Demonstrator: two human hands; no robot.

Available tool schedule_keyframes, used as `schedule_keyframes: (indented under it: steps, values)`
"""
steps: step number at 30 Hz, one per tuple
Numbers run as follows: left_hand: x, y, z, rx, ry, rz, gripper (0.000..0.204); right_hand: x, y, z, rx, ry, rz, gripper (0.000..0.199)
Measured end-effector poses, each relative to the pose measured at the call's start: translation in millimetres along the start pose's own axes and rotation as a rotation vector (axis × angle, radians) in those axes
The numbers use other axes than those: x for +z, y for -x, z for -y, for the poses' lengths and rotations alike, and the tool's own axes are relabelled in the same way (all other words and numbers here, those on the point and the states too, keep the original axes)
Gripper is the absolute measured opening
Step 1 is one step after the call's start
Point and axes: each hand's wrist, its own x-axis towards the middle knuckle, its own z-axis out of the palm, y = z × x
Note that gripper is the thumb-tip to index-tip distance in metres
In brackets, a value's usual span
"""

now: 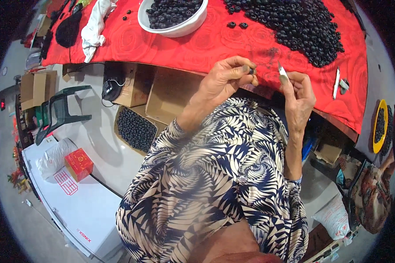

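Near the front edge of the red tablecloth, my left hand [226, 76] pinches a small round black part [251, 71] between its fingertips. To its right, my right hand [299, 92] is closed around a small knife [283, 72], its pointed blade facing up and away. Hand and knife are a short way apart from the black part. A large heap of similar black parts [298, 30] lies at the far right of the table, and a white bowl [175, 30] full of them stands at the far middle. A few single ones [237, 25] lie between.
A slim light-coloured tool [336, 83] lies at the table's right. A crumpled white cloth [95, 26] is at far left. Below stands a carton [134, 131] of black parts; left are a dark green stool [66, 109] and a red box [79, 164]. A yellow tray [380, 126] is at right.
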Motion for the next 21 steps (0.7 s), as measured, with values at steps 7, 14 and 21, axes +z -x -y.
schedule_keyframes:
  steps: [7,14,21]
  values:
    - [12.9,0.3,2.4,0.095,0.013,-0.045,0.009,2.5,4.8,1.4,0.006,0.002,-0.014,0.016]
    - [5.8,2.7,-0.6,0.104,-0.078,-0.057,0.028,6.5,5.7,6.5,-0.025,-0.01,0.028,0.017]
    - [12.8,3.7,0.9,0.11,-0.105,-0.061,0.026,6.1,10.4,12.4,-0.018,0.023,0.054,0.018]
